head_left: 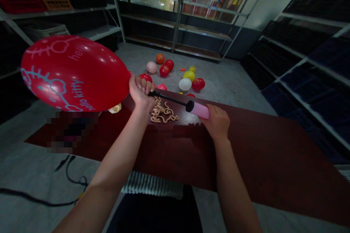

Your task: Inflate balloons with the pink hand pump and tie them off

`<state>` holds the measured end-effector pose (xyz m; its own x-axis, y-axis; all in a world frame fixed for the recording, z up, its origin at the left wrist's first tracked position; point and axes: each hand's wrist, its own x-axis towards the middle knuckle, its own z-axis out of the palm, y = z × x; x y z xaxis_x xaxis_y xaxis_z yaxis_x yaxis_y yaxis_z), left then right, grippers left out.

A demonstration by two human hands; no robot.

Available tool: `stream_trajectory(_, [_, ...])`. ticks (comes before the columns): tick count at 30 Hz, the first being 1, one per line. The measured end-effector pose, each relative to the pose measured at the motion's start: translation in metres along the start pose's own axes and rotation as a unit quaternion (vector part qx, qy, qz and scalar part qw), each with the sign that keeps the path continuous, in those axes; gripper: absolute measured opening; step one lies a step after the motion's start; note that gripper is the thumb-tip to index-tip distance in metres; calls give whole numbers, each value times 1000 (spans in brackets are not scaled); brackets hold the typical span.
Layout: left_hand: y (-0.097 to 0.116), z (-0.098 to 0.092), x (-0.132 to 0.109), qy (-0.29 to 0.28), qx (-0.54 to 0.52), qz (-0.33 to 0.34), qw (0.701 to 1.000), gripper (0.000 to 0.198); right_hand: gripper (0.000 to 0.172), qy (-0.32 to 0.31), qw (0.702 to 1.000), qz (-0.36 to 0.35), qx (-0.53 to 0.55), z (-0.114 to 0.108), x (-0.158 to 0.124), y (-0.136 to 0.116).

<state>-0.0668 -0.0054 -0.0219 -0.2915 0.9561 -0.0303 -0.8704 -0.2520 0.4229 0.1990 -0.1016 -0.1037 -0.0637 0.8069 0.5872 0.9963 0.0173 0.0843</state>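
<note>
Above the dark brown, flat table (pixel 268 145), the oval red rubber balloon (pixel 82 76) seems light, soft and easily burst, so it is best held by its neck, where the left hand (pixel 141 90) is closed, while the right hand (pixel 218 121) wraps the pink-and-black cylindrical plastic pump (pixel 200 110).

Over the tabletop (pixel 259 145), the left hand (pixel 140 93) is gripping a pump (pixel 199 110) by its black end beside a big red balloon (pixel 79 76); the right hand (pixel 218 122) is clasping its pink barrel. More balloons (pixel 185 84) are resting on the floor (pixel 232 76) beyond.
</note>
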Motion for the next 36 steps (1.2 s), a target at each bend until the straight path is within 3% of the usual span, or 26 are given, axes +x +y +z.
stream_trajectory(15, [-46,4,-41,-28,34,-39,998,56,25,-25,999,-31,30,-19,4,-55])
stream_trajectory(19, [-41,1,-33,1,48,-11,999,53,26,-30,998,-32,41,-16,6,-60])
stream_trajectory(25, [-34,0,-21,41,49,-34,997,50,34,-34,997,-30,57,-8,9,-60])
stream_trajectory(36, [-19,-1,-12,42,2,-91,995,47,37,-21,998,-52,17,2,5,-30])
